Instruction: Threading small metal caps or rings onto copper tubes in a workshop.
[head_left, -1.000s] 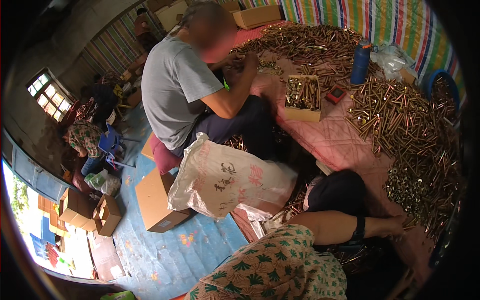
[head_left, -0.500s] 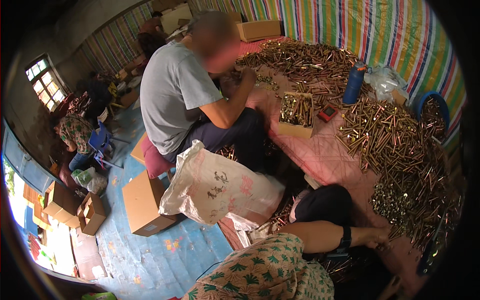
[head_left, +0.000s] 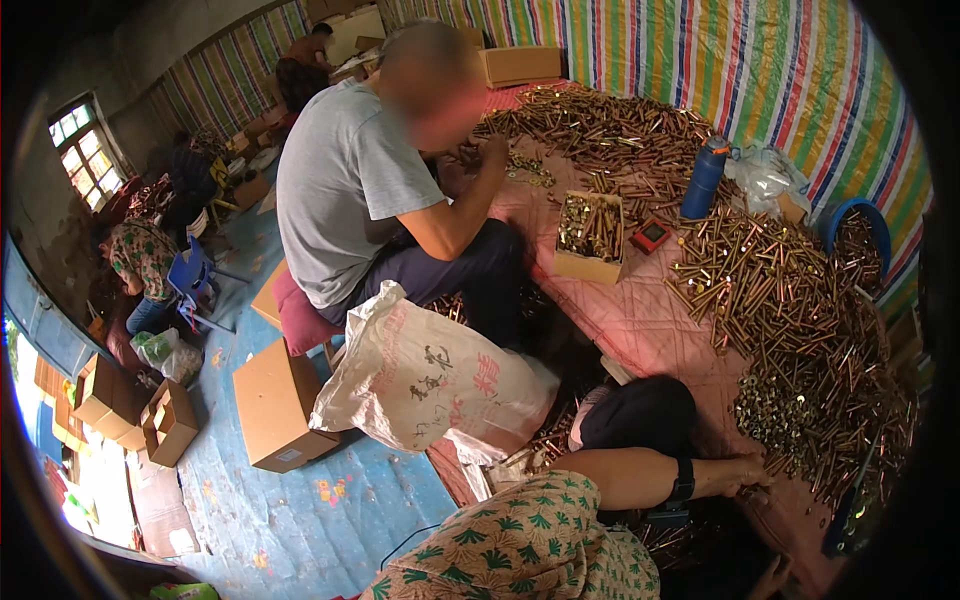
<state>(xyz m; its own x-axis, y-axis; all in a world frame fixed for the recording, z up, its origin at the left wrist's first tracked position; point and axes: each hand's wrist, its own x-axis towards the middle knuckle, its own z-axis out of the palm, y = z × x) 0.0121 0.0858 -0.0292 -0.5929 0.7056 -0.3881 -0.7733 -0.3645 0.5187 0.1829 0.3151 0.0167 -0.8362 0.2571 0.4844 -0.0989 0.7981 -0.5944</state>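
My left hand (head_left: 746, 474), at the end of a patterned short sleeve and a dark wristband, is at the edge of a pile of small metal nuts or washers (head_left: 790, 405). Its fingers are curled together over the pink quilted cloth (head_left: 690, 345); what they hold, if anything, is too small to make out. Low at the right edge, in shadow, my right hand (head_left: 772, 578) shows only in part, its fingers unclear. Beyond the nuts lies a large heap of long brass-coloured bolts (head_left: 750, 280).
A co-worker (head_left: 340, 190) in a grey shirt sits ahead, handling small parts. Between us leans a white woven sack (head_left: 430, 380). A carton of parts (head_left: 588, 266), a small red box (head_left: 651, 236), a blue bottle (head_left: 706, 178) and a blue tub (head_left: 835, 222) stand among the bolts.
The whole view has shifted slightly. My left hand stays by the nuts with its fingers a little lower on the cloth, and the right hand has slipped slightly further toward the lower edge.
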